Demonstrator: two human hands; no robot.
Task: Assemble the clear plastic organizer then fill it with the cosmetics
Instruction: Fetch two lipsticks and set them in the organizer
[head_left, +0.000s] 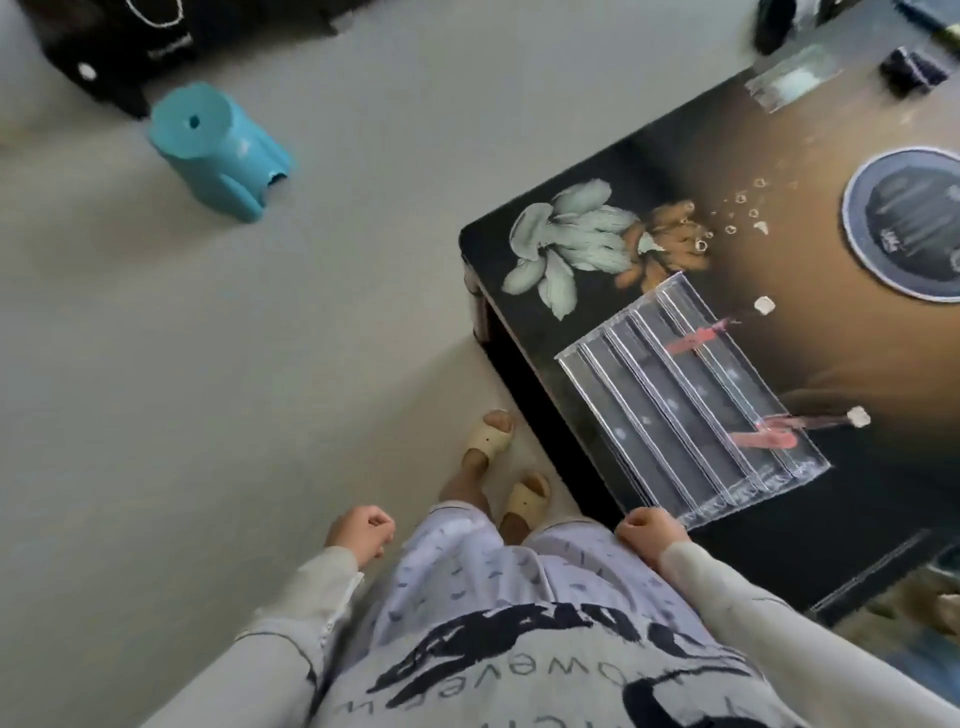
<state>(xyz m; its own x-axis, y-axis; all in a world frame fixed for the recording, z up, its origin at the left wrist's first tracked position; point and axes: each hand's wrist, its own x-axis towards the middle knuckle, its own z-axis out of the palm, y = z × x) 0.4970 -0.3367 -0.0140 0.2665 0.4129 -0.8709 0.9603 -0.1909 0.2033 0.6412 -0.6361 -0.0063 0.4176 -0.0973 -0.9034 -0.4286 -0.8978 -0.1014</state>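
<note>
The clear plastic organizer (691, 400) lies on the dark table (545, 270) near its front corner, a stepped tray with several long slots. Two pink lip products with white caps rest in it, one toward the far end (696, 340) and one toward the near end (774, 439). My left hand (358, 532) hangs at my side over the floor, fingers curled into a fist with nothing in it. My right hand (649, 532) is also a closed fist, just off the organizer's near corner at the table edge, holding nothing.
A blue plastic stool (218, 150) stands on the grey floor at upper left, beside a black bag (104, 47). On the table lie a round dark mat (904, 223), a clear flat piece (789, 78) and dark small items (909, 70) at the far end.
</note>
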